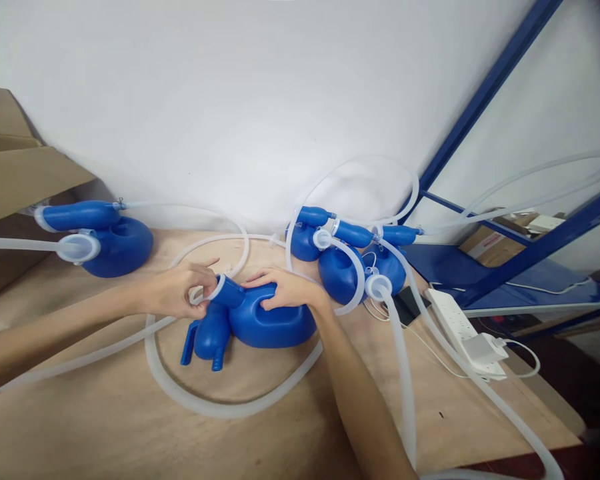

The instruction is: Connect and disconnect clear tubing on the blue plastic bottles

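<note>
A blue plastic urinal bottle (275, 327) lies on the wooden table with its neck towards the left. My right hand (285, 288) grips it from above, fingers spread over the top and thumb at the handle recess. My left hand (183, 290) is curled in a pinch at the pale rim (221, 288) of the neck. Something whitish shows between those fingers, too hidden to name. Under the neck sits a blue bulb-shaped part (213, 337) with two short prongs. Around both runs a loop of translucent hose (230, 408).
At left, another blue bottle (123, 250) with a hose stands beside a cardboard box (25, 187). Several more blue bottles (341, 272) with hoses crowd the back right. Near the right edge lie a dark phone (411, 305) and a white power strip (455, 320). A blue metal rack (485, 87) rises behind.
</note>
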Demonstrator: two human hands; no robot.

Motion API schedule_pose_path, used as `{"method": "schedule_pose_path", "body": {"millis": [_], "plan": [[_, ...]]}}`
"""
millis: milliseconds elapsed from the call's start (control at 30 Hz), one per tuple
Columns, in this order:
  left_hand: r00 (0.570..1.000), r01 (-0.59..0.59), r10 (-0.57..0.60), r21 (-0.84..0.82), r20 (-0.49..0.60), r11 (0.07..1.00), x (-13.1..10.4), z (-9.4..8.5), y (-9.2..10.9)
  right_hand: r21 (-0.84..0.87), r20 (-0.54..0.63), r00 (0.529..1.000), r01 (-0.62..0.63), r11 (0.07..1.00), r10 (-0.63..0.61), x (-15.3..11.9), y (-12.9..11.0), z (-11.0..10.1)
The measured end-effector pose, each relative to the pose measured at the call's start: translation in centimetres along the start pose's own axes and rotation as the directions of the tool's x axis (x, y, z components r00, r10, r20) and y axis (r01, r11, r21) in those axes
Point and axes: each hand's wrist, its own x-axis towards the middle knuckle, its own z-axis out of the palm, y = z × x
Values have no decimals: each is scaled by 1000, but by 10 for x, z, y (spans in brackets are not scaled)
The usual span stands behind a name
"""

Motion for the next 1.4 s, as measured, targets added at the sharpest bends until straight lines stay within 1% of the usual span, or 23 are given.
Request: {"method": "schedule_pose_path", "body": {"millis": [133, 267, 400, 467, 600, 733, 833, 1000, 1067, 1133, 1200, 1233, 1267, 1300, 1367, 1400], "plan": [[995, -87, 89, 41, -49, 995, -5, 4, -3, 17, 10, 1000, -6, 1000, 6, 0, -1, -1], [987, -144, 152, 128, -58, 981, -8, 7, -4, 16, 11, 1000, -12, 1000, 12, 1, -3, -1], [968, -194, 219, 184, -124, 963, -13, 11, -5, 11, 6, 1000, -22, 1000, 22, 0, -4, -2], [967, -196, 224, 204, -123, 959, -16, 12, -7, 17, 10, 1000, -21, 1000, 21, 0, -3, -2], [971, -192, 222, 271, -83, 943, -23, 14, -14, 30, 9, 1000, -13, 999, 12, 0, -3, -2], [954, -266, 293, 268, -66, 926, -25, 11, -19, 23, 12, 1000, -25, 999, 24, 0, -3, -2], [956, -265, 287, 242, -60, 933, -22, 8, -16, 21, 8, 1000, -31, 999, 31, 0, -3, -2], [967, -197, 230, 248, -109, 949, -18, 9, -4, 34, 10, 1000, -26, 999, 26, 0, -4, -3], [973, -166, 198, 240, -116, 956, -16, 9, 0, 32, 6, 1000, -28, 999, 27, 0, -4, -2], [985, -95, 121, 202, -124, 975, -14, 8, 4, 28, -1, 1000, -25, 999, 25, 0, -4, -2], [990, 33, -9, 169, -142, 985, -11, 5, 7, 24, -6, 1000, -17, 1000, 17, 0, -2, -1], [983, 115, -90, 156, -159, 981, -9, 4, 7, 23, -6, 1000, -10, 1000, 10, 0, -1, -1], [968, 204, -179, 139, -175, 969, -7, 3, 6, 23, -4, 1000, -3, 1000, 3, 0, 0, -1], [944, 293, -269, 112, -189, 949, -4, 2, 4, 24, -3, 1000, 2, 1000, -2, 1, 1, -1], [871, 460, -445, 30, -208, 887, 0, 3, -4, 28, 4, 1000, 9, 1000, -9, 2, 2, 0], [831, 529, -519, -7, -198, 849, 1, 5, -10, 31, 5, 1000, 11, 999, -11, 2, 3, 0]]}}
